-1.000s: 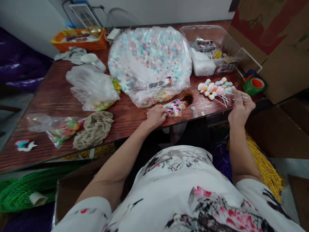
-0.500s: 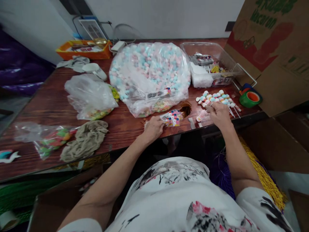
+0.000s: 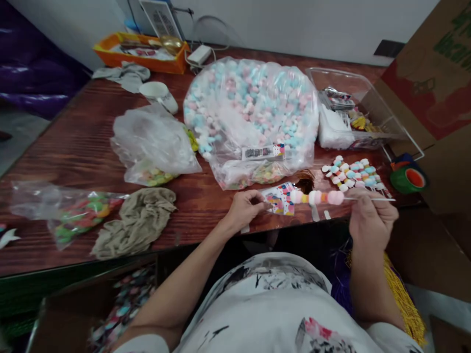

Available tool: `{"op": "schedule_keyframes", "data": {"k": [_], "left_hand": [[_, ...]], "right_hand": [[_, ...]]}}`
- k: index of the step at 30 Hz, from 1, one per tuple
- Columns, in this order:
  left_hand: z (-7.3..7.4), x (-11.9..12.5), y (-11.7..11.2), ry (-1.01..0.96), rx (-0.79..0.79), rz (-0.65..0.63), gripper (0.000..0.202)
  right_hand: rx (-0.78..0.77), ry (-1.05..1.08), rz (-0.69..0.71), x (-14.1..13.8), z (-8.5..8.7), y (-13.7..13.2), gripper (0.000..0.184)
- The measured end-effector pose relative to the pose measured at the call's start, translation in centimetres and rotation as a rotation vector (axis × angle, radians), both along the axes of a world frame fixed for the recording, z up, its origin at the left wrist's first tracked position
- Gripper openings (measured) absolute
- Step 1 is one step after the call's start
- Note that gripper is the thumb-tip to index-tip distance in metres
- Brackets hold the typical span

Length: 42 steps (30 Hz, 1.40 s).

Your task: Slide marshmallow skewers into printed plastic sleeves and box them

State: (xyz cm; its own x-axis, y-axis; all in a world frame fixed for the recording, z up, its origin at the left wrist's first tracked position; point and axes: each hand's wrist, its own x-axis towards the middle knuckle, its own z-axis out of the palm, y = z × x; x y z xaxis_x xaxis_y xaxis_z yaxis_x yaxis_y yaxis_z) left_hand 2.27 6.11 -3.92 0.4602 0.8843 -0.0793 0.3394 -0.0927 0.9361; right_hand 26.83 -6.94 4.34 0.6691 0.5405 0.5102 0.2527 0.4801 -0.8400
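My left hand [image 3: 246,210] pinches the near-left end of a printed clear packaging bag [image 3: 281,200] at the table's front edge. In my right hand [image 3: 371,218] is the white stick of a marshmallow skewer [image 3: 318,197], held level. Pink, white and yellow pieces run along it, and its tip meets the right end of the bag; whether it is inside or just over it I cannot tell. Beyond the right hand lies a group of other marshmallow skewers [image 3: 353,172]. Gold-brown twist ties [image 3: 305,180] rest just behind the printed bag.
A large bag of marshmallows [image 3: 253,103] fills the table's middle. To its right stand a clear plastic bin [image 3: 371,81] and green tape [image 3: 406,179]. At left are a mug [image 3: 160,95], candy bags [image 3: 83,215], a crumpled cloth [image 3: 142,223] and an orange tray [image 3: 142,61].
My right hand has picked up a marshmallow skewer from the table and brought its tip to the printed bag. The left hand still holds the bag. The whole view has shifted.
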Motion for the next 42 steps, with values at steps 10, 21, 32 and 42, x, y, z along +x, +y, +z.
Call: {"op": "schedule_keyframes", "data": {"k": [10,21,32,42], "left_hand": [[-0.7,-1.6,-2.6,0.449,0.719,-0.266,0.014],[-1.8,-3.2,0.0,0.076,0.436,-0.095,0.020],[0.1,-4.5,1.0,-0.069,0.326,-0.116,0.017],[1.1,-3.3,-0.4,-0.057,0.335,-0.244,0.024]], "right_hand": [[-0.162,0.116,-0.038,-3.5,-2.9,4.1,0.005],[-0.134,0.268,-0.013,-4.4,-3.2,2.7,0.013],[-0.136,0.137,0.183,-4.6,-1.8,3.9,0.009],[-0.318,-0.378,0.429,-2.9,-0.4,1.9,0.013]]}}
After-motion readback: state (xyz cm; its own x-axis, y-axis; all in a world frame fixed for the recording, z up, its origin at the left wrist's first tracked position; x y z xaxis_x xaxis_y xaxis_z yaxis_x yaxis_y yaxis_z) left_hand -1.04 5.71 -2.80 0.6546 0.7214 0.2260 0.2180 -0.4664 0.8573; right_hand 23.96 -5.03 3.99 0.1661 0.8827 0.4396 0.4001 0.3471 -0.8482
